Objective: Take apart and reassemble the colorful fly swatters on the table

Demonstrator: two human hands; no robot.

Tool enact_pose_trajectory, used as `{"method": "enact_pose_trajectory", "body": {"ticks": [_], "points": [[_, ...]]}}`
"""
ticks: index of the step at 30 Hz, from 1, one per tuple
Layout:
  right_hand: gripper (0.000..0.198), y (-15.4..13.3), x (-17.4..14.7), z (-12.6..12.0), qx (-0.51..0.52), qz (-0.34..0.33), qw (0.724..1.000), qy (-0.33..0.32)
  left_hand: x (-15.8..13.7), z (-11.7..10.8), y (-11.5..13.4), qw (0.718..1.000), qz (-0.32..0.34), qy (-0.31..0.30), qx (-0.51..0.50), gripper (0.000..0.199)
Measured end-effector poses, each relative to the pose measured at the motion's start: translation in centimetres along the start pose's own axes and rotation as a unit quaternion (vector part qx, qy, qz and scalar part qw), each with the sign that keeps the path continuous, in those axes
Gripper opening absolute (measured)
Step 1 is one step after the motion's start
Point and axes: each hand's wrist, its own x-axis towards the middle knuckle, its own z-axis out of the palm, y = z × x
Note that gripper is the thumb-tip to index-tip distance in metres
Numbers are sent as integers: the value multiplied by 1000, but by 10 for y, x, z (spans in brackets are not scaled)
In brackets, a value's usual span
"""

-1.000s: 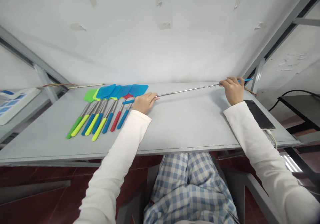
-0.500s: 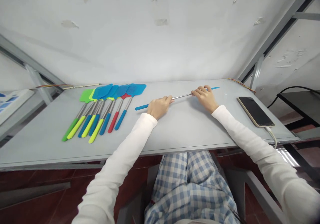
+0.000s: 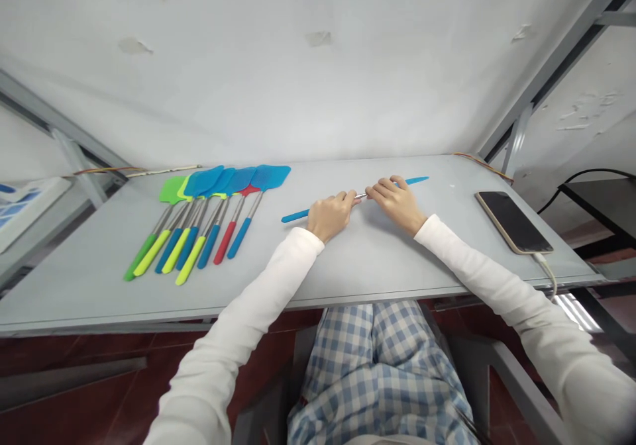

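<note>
Between my two hands lies a blue fly swatter [image 3: 295, 216] with a metal telescopic rod, held just over the table. My left hand [image 3: 330, 216] is closed round it where the blue handle meets the rod. Close by, my right hand [image 3: 396, 202] grips it near the head, which shows edge-on as a thin blue strip past my fingers. A short bit of bare rod is visible between the hands. To the left, several fly swatters [image 3: 240, 238] in blue, yellow, green and red lie side by side, their heads overlapping.
A phone [image 3: 515, 222] with a white charging cable [image 3: 548, 274] rests at the table's right side. The grey table [image 3: 397, 266] backs onto a white wall [image 3: 318, 100] with tape scraps. Metal frame posts [image 3: 517, 140] stand at both sides, with thin wires along the back corners.
My hands have come closer together along the rod, and the stretch of bare metal between them is shorter. The swatters on the left have not moved.
</note>
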Motion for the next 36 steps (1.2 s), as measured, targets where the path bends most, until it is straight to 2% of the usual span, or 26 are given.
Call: {"method": "enact_pose_trajectory", "body": {"ticks": [7,13,16,22,26,28,33,36], "points": [[31,11,-1,3,-3,1,999,-32,7,8,-5,1000,0,19,-25,51],[28,1,-1,2,-27,11,1000,7,11,10,-1,998,-9,32,-51,51],[29,5,-3,6,-39,-1,999,6,11,10,0,999,-5,21,-48,52],[28,23,-4,16,12,-20,999,-32,14,10,-3,999,-2,-1,-47,50],[29,28,-5,19,14,-26,999,-30,14,10,-6,1000,7,-8,-22,45],[29,38,-9,20,11,-2,1000,-25,13,10,-13,1000,2,5,-19,45],[28,80,-23,19,4,112,994,-17,10,9,-45,998,-25,35,-35,44],[27,87,-24,18,4,136,991,-9,12,8,-56,998,-28,42,-34,44]]}}
